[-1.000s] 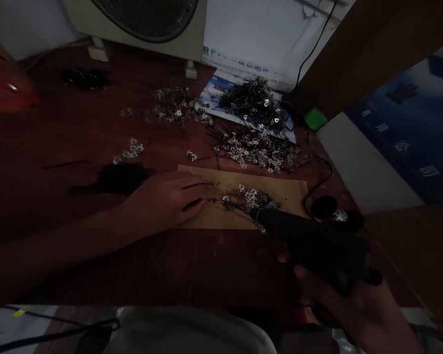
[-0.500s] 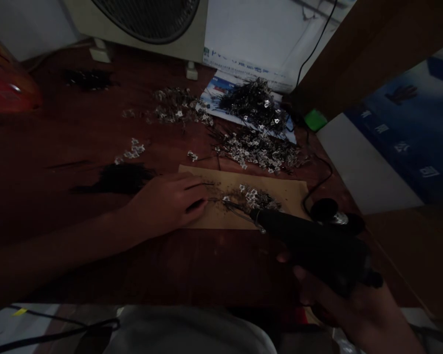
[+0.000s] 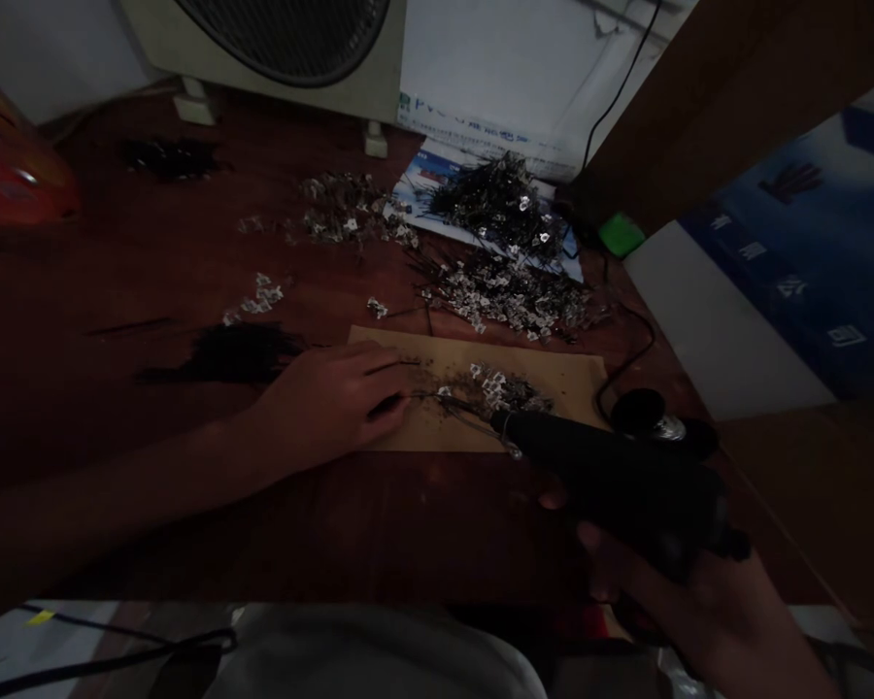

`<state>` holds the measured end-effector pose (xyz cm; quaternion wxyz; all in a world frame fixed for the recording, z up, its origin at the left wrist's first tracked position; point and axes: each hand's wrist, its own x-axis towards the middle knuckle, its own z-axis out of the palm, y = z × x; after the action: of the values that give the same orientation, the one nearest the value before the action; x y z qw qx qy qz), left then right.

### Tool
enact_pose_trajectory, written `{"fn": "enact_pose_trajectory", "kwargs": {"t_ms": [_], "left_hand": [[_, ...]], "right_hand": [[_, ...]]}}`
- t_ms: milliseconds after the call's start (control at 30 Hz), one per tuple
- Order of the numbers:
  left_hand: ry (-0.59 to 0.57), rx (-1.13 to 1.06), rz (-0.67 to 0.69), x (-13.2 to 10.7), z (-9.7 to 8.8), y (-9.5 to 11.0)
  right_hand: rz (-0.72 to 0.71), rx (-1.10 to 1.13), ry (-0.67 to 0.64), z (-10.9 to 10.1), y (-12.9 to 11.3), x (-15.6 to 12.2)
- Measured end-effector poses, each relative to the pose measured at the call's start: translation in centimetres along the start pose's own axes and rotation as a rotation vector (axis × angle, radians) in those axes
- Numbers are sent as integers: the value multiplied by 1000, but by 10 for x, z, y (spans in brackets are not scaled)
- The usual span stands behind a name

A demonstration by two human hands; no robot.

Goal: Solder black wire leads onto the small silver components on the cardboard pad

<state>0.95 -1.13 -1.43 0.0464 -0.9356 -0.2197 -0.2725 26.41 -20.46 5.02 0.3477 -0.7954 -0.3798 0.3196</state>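
The left hand (image 3: 331, 398) lies palm down on a sheet of tan kraft card (image 3: 568, 388), its fingers closed together and lightly curled. Its fingertips sit at the thin dark wires (image 3: 437, 396) that trail from a small heap of silvery, wire-legged metal parts (image 3: 499, 388) in the middle of the card, though whether they pinch those wires cannot be told. Dark specks and crumbs are scattered on the card around the heap.

The right hand (image 3: 691, 602) is wrapped around the body of a matte black cylindrical hand tool (image 3: 604, 466), its fingers curled beneath it. The tool's narrow nose, with a metal collar, points at the heap and sits just beside it.

Beyond the card, the dark reddish-brown wooden table (image 3: 102, 388) carries more of the same material: a spiky mound of black wires and silver bits (image 3: 499, 204) on a printed sheet (image 3: 422, 189), a flatter drift of silvery parts (image 3: 510, 301) and a looser scatter (image 3: 342, 209), plus a tuft of black wire (image 3: 237, 351) left of the card. A black cable (image 3: 630, 354) curves past a round black object (image 3: 637, 411) — both near the card's right end. Farther back stands a cream fan (image 3: 284, 39).
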Motion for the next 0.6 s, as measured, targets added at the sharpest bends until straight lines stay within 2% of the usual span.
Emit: {"fn": "enact_pose_trajectory", "kwargs": {"t_ms": [300,467,600], "left_hand": [[-22,-3,-8,0,0,0],[-38,-12,-28,-1,0,1],[-34,-6,-26,0,0,1]], "right_hand": [[-38,-9,-2,0,-1,-1],[-34,4,40,3,-3,-1],[-129,-85,42,-2,0,1]]}}
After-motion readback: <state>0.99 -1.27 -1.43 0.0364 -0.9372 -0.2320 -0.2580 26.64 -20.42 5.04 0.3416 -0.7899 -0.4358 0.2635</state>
